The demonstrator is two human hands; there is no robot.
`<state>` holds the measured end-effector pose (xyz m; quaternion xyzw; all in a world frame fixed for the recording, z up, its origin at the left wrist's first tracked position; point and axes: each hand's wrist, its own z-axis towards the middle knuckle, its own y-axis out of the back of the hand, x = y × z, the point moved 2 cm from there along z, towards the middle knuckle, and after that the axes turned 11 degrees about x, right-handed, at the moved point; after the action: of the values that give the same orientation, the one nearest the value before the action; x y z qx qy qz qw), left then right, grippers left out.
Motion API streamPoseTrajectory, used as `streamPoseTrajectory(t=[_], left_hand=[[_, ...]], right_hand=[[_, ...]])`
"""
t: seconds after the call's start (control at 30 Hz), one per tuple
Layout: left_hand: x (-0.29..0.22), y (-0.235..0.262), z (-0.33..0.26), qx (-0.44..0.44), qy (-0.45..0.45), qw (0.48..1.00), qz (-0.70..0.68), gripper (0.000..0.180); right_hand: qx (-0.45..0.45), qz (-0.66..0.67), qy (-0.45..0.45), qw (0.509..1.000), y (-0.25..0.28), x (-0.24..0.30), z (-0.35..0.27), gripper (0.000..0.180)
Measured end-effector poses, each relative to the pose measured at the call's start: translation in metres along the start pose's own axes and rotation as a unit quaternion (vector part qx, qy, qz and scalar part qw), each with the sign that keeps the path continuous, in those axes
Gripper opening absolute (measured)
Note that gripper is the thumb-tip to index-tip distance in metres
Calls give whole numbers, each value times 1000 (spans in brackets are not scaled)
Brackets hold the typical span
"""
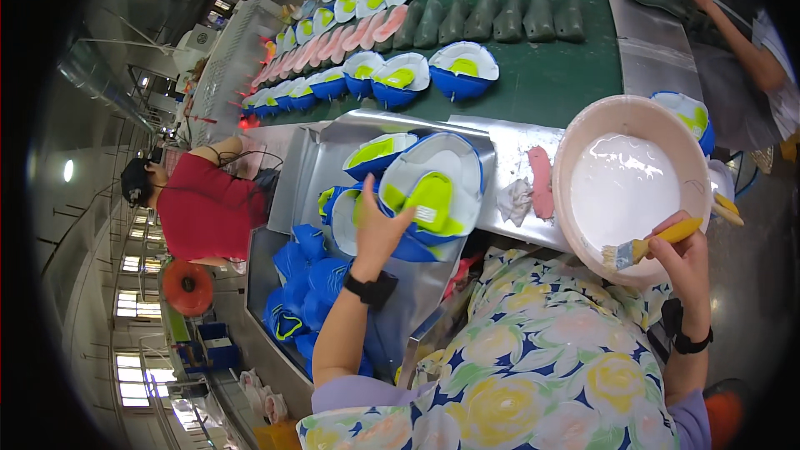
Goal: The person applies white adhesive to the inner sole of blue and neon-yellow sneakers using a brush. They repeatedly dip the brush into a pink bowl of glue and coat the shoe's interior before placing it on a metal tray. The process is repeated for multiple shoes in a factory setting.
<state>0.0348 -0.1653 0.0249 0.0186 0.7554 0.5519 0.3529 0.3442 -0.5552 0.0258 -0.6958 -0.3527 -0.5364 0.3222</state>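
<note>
My left hand (379, 229) is closed on the near left edge of a shoe upper (458, 175), blue outside with a white inner side and a lime-green tongue. More uppers lie just behind and beside it in the metal tray (287, 187). In my right hand (682, 254), gripped by its yellow handle, is a paintbrush (637, 248). Its pale bristles sit over the near rim of a large beige tub (575, 146). White liquid (629, 187) fills the bottom of that tub.
A pink insole-shaped piece (541, 179) and a crumpled grey cloth (515, 202) lie left of the tub. Beyond, the green conveyor belt (550, 75) carries dark shoe lasts (508, 18), pink insoles (387, 25) and more uppers. One person in red (208, 204) stands left; another person's arm (733, 37) reaches in top right.
</note>
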Motion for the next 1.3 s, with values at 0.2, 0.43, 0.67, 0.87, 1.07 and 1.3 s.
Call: streamPoseTrajectory(t=[0.2, 0.43, 0.67, 0.87, 1.07, 1.3], left_hand=[[-62, -30, -8, -112, -244, 903, 336, 60], [-21, -79, -25, 200, -145, 963, 104, 56], [27, -49, -6, 132, -262, 929, 226, 66], [34, -44, 32, 142, -334, 901, 239, 51], [24, 72, 18, -136, -247, 959, 36, 42], [-14, 85, 28, 48, -163, 842, -511, 41]], right_hand=[[11, -11, 12, 1000, -11, 8, 5, 17], [-19, -38, 11, 999, 2, -1, -5, 16], [-122, -108, 52, 985, 42, -9, 11, 15], [-55, -234, 11, 971, 41, -11, 100, 27], [128, -346, 8, 929, -19, -37, 141, 23], [213, -494, 70, 840, -8, -15, 97, 21]])
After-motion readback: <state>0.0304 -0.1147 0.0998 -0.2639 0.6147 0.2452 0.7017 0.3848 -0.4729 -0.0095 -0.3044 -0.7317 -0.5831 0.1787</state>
